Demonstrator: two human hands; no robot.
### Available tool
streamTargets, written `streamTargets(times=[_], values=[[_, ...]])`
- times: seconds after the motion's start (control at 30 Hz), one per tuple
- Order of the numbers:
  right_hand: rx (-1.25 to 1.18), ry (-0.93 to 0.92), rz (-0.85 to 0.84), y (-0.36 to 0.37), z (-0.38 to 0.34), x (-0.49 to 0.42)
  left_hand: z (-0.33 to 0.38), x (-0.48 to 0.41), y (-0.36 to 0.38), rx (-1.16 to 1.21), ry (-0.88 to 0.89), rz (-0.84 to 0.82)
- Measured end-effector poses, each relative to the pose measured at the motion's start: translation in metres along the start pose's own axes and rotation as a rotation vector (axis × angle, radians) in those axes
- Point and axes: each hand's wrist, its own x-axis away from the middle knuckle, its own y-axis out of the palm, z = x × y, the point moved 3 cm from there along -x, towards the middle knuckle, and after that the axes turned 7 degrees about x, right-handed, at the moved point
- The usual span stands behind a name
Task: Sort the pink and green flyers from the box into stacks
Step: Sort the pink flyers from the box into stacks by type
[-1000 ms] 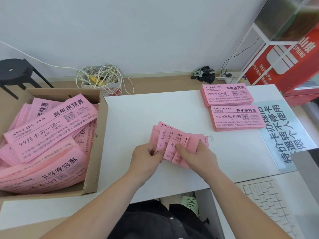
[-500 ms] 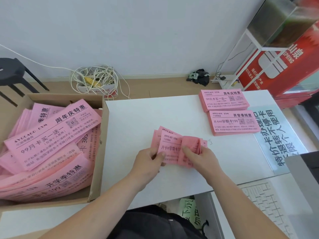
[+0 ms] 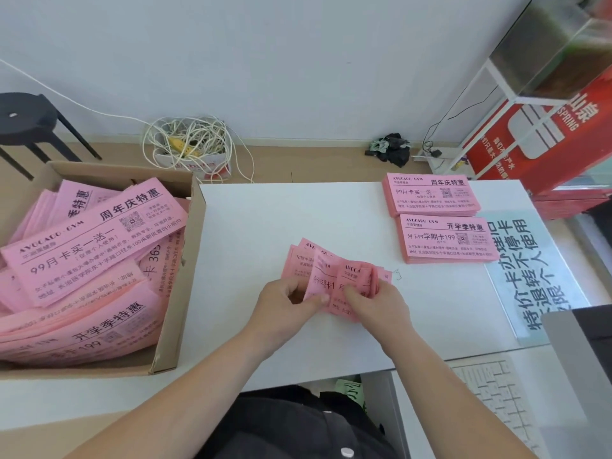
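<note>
The grip is two-handed and clamped on paper. The left hand (image 3: pixel 291 301) pinches the near left edge of a fanned bundle of pink paper flyers (image 3: pixel 326 270), thumb on top. The right hand (image 3: pixel 377 304) pinches the near right part, its fingers curled onto the sheets. The bundle is at the middle front of the white bench (image 3: pixel 265 220); I cannot tell whether its lower edge touches the surface.

The next move turns on where the sorted piles lie from this grip. Both are ahead and to the right, near the bench's right end. The farther pink flyer stack (image 3: pixel 430 197) carries the anniversary heading, and the nearer pink flyer stack (image 3: pixel 447 240), just in front of it, carries the term-card heading. The right hand is plainly nearer to them; the left would have to cross over.

Each stack lies with its long axis across the bench, left to right, with its print upright to the person. The sheets in the fan splay at differing angles, so a sheet peeled off probably needs a turn to land square on its pile.

The open brown cardboard box (image 3: pixel 195 226) sits well to the left, nearer the left hand. It is heaped with loose pink flyers (image 3: pixel 89 233). No green flyer shows anywhere.
</note>
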Motion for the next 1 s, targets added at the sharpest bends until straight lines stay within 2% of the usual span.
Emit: streamTargets(times=[0.17, 0.33, 0.47, 0.57, 0.63, 0.7, 0.8, 0.9, 1.0], values=[[-0.025, -0.007, -0.033, -0.001, 0.001, 0.002, -0.002, 0.003, -0.008, 0.01, -0.034, 0.081], [-0.02, -0.051, -0.045, -0.006, -0.009, 0.013, 0.01, 0.01, 0.009, 0.029, 0.093, -0.1], [-0.141, -0.125, -0.217, -0.007, -0.004, 0.016, 0.005, 0.024, 0.03, -0.089, 0.137, -0.146], [-0.145, -0.088, -0.251, -0.008, 0.005, 0.018, -0.006, 0.036, 0.042, -0.179, 0.127, -0.182], [-0.135, -0.087, -0.251, -0.009, 0.005, 0.021, -0.003, 0.04, 0.042, -0.116, 0.099, -0.15], [-0.1, -0.095, -0.257, -0.011, 0.003, 0.024, 0.006, 0.031, 0.033, -0.037, 0.079, -0.049], [0.047, -0.198, -0.282, -0.01, -0.002, 0.025, 0.019, 0.008, 0.014, 0.023, 0.003, 0.028], [0.209, -0.226, -0.295, -0.006, 0.0, 0.021, 0.021, -0.01, 0.0, -0.108, -0.043, 0.06], [0.331, -0.266, -0.236, -0.005, 0.004, 0.015, 0.024, -0.017, -0.007, -0.271, 0.008, 0.094]])
